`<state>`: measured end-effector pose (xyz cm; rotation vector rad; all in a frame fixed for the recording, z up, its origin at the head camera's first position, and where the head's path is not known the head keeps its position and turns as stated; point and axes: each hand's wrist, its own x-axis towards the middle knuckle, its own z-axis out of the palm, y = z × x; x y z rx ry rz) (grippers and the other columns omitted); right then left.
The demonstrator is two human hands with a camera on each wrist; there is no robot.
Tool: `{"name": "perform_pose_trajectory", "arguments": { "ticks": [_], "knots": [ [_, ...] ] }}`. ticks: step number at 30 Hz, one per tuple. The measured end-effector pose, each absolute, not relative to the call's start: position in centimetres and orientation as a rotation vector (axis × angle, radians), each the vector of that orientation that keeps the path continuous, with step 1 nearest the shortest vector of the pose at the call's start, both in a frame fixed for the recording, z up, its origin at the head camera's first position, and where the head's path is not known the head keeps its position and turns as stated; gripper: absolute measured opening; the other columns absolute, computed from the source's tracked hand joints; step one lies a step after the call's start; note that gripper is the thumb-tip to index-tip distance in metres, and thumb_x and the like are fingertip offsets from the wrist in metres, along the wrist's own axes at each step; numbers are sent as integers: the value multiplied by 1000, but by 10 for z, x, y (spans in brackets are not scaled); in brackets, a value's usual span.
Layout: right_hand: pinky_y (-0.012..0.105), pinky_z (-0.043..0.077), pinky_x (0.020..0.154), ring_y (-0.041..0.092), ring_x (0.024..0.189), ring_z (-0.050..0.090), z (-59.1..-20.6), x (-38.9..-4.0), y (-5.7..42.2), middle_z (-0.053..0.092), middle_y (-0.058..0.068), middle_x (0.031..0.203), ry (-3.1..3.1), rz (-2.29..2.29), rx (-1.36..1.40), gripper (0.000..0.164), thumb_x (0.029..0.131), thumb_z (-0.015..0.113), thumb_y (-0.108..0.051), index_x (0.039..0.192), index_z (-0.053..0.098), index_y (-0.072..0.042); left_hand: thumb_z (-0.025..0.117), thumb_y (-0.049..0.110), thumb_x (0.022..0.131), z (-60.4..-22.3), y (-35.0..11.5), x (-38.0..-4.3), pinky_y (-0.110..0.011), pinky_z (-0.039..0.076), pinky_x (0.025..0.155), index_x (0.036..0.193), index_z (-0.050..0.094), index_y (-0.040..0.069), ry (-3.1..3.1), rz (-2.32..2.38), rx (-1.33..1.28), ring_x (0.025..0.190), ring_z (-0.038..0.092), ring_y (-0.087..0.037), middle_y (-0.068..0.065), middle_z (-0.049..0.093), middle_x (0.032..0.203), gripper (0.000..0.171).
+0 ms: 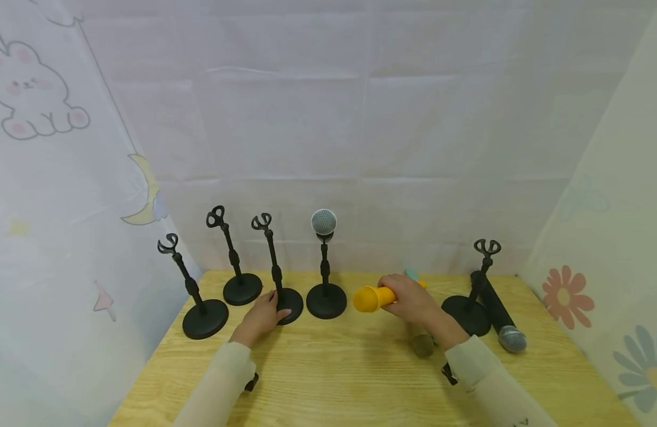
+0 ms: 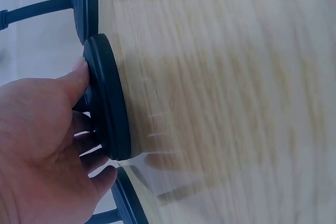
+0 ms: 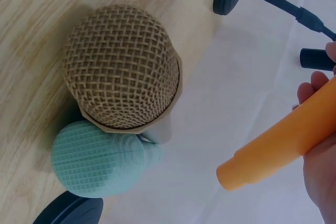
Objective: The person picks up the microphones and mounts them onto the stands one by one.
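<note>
My left hand (image 1: 263, 316) holds the round base of a black microphone stand (image 1: 275, 271). In the left wrist view, the thumb lies on the base (image 2: 107, 98) and the fingers curl beside it. That stand's clip is unoccupied. Above the table, my right hand (image 1: 410, 299) grips an orange microphone (image 1: 371, 299) round its handle, its head pointing left. Beneath that hand lie a microphone with a brownish mesh head (image 3: 123, 66) and a turquoise microphone (image 3: 100, 161), side by side on the table. The right arm partly hides them in the head view.
Left of my left hand stand two black stands (image 1: 201, 314) (image 1: 241, 287) with bare clips. A stand (image 1: 325, 299) bearing a silver-headed microphone (image 1: 324, 222) is just right of it. At far right, a black microphone (image 1: 496, 308) lies beside another stand (image 1: 469, 314). Fabric walls enclose the table.
</note>
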<state>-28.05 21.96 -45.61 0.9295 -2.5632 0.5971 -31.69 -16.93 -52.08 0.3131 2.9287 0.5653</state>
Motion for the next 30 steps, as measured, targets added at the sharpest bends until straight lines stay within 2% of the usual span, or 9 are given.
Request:
{"name": "perform_pose_trajectory", "arguments": {
  "ticks": [14, 23, 30],
  "knots": [
    [33, 48, 72, 9, 80, 52, -460, -277, 225, 63, -7, 93, -2508, 649, 935, 36, 77, 88, -6, 100, 63, -20, 54, 42, 104, -526, -170, -303, -59, 31, 116, 154, 32, -8, 2951, 478, 394, 147, 28, -46, -27, 28, 161, 74],
    [33, 48, 71, 10, 80, 52, -455, -275, 226, 63, -6, 93, -2482, 663, 925, 37, 75, 89, -6, 99, 63, -18, 56, 38, 104, -519, -165, -284, -59, 29, 117, 152, 34, -11, 2948, 512, 442, 147, 28, -47, -29, 29, 160, 72],
    [33, 48, 71, 9, 80, 52, -454, -272, 226, 63, -5, 94, -2458, 672, 922, 39, 74, 90, -3, 98, 62, -17, 56, 41, 103, -522, -163, -277, -58, 30, 117, 153, 34, -9, 2937, 491, 432, 148, 27, -46, -27, 27, 161, 74]
  ]
}}
